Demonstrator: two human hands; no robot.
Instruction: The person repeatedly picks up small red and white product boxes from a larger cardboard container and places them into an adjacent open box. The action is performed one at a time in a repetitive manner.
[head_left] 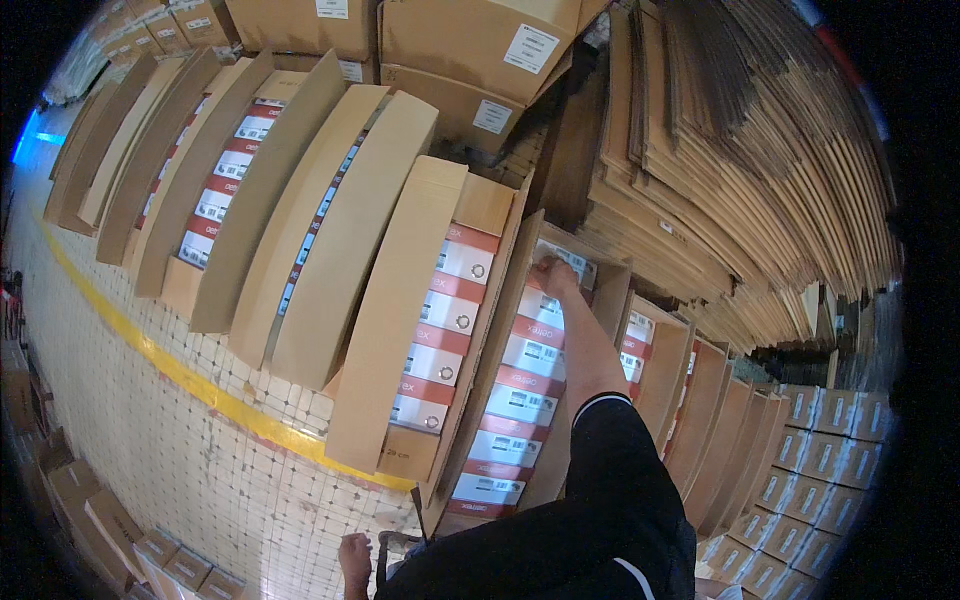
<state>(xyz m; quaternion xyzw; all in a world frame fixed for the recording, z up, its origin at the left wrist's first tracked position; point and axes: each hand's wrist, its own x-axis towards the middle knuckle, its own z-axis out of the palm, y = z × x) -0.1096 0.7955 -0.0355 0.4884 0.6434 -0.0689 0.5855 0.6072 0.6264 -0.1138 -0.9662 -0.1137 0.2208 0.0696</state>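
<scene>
A long open carton (645, 292) holds a row of red-and-white boxes (525, 403). My right hand (555, 278) reaches to its far end, fingers curled down at the top of the last boxes. What the fingertips grip there is hidden. A box with a label (570, 262) shows just beyond that hand. Low in the view, my left hand (355, 555) hangs beside the cartons with its fingers curled and nothing visible in it. A thin dark upright piece (382, 560) stands close by it. The neighbouring carton (400, 330) has its flaps up around similar boxes.
More open long cartons (230, 180) line up to the left and right. Flattened cardboard sheets (760, 170) are stacked at the far right. Large closed cartons (470, 50) stand behind. A yellow floor line (170, 365) runs along the tiled floor. Taped boxes (810, 480) are piled at right.
</scene>
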